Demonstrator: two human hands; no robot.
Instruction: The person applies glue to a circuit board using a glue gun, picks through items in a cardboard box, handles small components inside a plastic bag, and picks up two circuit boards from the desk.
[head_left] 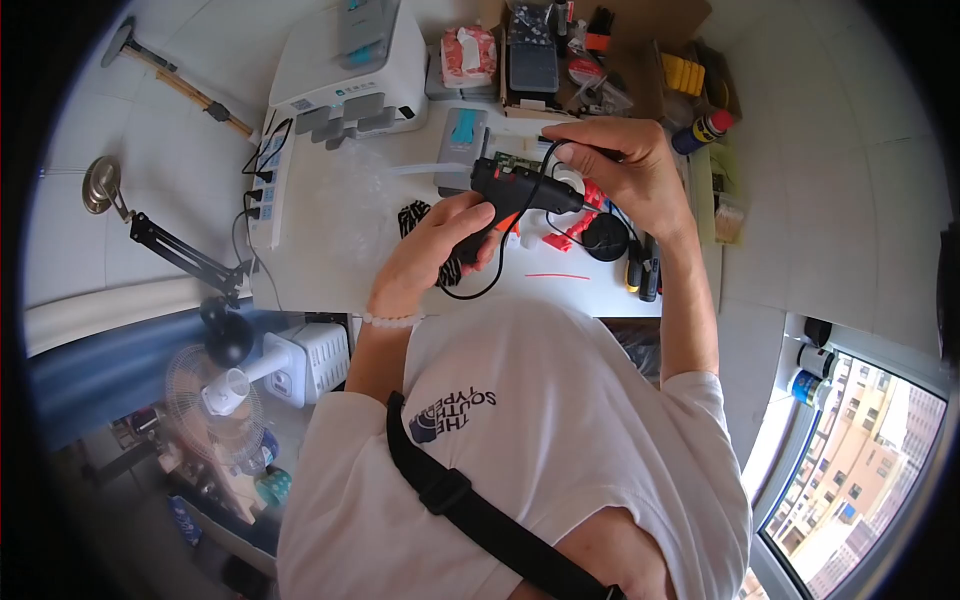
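My left hand (pixel 440 240) is wrapped round the grip of a black hot glue gun (pixel 520 190), held above the white table with its nozzle pointing right. An orange trigger shows below its body. A black cord (pixel 513 240) loops down and up across the gun. Raised to the right, my right hand (pixel 635 180) is closed, its thumb and fingertips pinching the cord above the nozzle. Beneath the gun lie red plastic pieces (pixel 562 241), a black round disc (pixel 605 238) and a green circuit board (pixel 515 160). A black-and-white striped thing (pixel 412 216) is partly hidden behind my left hand.
A thin red strip (pixel 557 276) lies near the table's front edge. Screwdriver-like tools (pixel 641 272) sit right. A white printer-like machine (pixel 345 75), tissue pack (pixel 468 55) and cardboard box (pixel 640 60) stand at the back. Left are a power strip (pixel 265 190) and lamp arm (pixel 185 255).
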